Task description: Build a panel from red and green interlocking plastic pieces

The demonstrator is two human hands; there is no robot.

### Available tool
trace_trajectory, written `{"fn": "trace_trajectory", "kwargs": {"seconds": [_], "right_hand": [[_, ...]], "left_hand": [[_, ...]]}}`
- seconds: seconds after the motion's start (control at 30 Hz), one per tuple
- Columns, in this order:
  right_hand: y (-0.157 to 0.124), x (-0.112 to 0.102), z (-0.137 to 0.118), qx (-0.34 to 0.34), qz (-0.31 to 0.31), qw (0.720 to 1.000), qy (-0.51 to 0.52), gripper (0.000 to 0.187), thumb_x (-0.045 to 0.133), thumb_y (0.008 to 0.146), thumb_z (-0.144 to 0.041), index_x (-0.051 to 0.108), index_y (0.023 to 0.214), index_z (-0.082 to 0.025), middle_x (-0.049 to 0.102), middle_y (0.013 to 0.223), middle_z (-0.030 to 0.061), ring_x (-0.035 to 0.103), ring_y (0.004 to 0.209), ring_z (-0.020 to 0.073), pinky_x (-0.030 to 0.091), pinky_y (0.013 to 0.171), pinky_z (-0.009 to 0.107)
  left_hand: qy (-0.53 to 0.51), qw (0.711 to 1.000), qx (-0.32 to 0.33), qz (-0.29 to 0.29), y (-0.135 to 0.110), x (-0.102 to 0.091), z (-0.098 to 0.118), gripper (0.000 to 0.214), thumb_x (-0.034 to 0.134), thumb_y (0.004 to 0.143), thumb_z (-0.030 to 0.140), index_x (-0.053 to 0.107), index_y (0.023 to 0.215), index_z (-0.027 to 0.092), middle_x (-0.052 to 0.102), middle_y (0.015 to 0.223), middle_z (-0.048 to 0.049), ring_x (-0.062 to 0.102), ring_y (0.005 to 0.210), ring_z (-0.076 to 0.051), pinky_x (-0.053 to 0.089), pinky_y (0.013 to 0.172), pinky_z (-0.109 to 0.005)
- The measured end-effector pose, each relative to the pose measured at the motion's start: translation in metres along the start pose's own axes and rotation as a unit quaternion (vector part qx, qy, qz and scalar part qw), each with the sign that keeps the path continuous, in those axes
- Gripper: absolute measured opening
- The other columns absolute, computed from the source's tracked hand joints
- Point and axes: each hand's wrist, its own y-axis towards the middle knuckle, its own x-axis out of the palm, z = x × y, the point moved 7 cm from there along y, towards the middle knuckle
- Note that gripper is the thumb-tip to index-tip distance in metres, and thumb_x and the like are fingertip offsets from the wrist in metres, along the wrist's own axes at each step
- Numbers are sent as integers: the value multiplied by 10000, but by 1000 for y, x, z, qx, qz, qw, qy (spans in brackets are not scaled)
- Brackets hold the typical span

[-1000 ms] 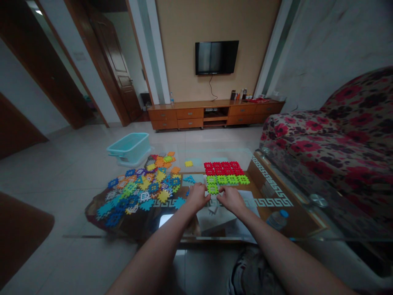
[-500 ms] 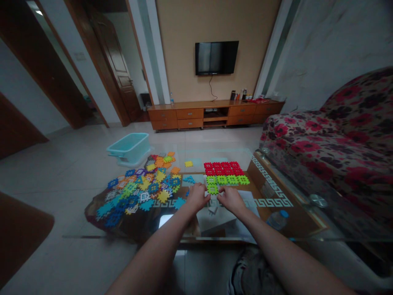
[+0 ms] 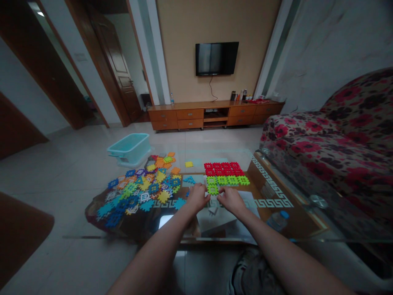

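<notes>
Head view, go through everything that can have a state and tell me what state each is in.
Green row, joined, flat.
Single green tile, flat, against that row.
Left hand, fingers curled at the tile's left edge.
Right hand, fingers curled at its right edge.
Red tiles, joined in a block.
Loose tiles, scattered, unjoined.
TV, off.
Blue bin, open-topped.
Water bottle, capped, lying down.
</notes>
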Motion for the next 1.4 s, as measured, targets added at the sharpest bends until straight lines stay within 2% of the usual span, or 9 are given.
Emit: {"fn": "trace_trajectory", "kwargs": {"seconds": [0.77,1.1,1.4], "right_hand": [[1,0,2,2,4,1000,10,218,600,759,-205,721,936,-164,733,794,67,669,779,198,422,706,245],[3,0,2,-9,8,1000,7,217,599,760,-196,726,933,-166,738,836,73,671,827,206,434,773,257],[3,1,3,-7,11,1000,1,234,599,761,-200,724,955,-161,742,849,81,675,825,211,436,758,259]], "left_hand": [[0,1000,5,-2,0,2,5,222,616,870,359,673,1001,189,668,1075,-90,575,1092,-248,398,949,-360],[-1,1000,6,-3,0,2,4,235,613,873,365,667,1016,188,663,1079,-89,567,1100,-247,392,962,-361],[-1,1000,5,-4,0,1,4,254,617,866,377,666,1021,182,661,1084,-94,572,1088,-250,403,943,-357]]}}
